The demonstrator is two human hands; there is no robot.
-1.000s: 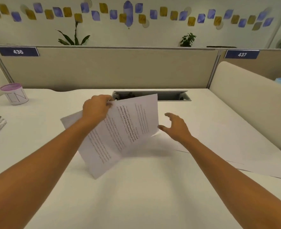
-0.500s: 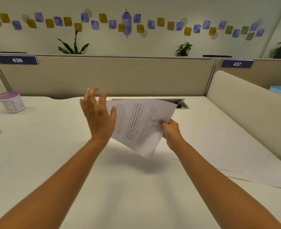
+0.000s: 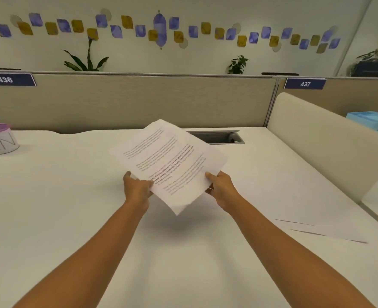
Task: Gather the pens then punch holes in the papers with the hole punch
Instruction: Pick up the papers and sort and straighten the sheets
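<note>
A stack of printed papers point(image 3: 170, 161) is held up above the white desk point(image 3: 50, 207), tilted with one corner pointing down. My left hand point(image 3: 138, 187) pinches its lower left edge and my right hand point(image 3: 221, 187) pinches its lower right edge. More white sheets point(image 3: 317, 227) lie flat on the desk at the right. No pens and no hole punch are in view.
A white cup with a purple lid point(image 3: 0, 138) stands at the far left. A cable slot point(image 3: 219, 136) is sunk into the desk behind the papers. A beige partition point(image 3: 128, 103) closes the back, a low divider point(image 3: 330, 143) the right side, with a blue tray point(image 3: 374, 121) beyond.
My left hand, open beside the papers half a second ago, has closed on their left edge. The papers turned flatter and the view shifted right, so the pens at the left edge dropped out.
</note>
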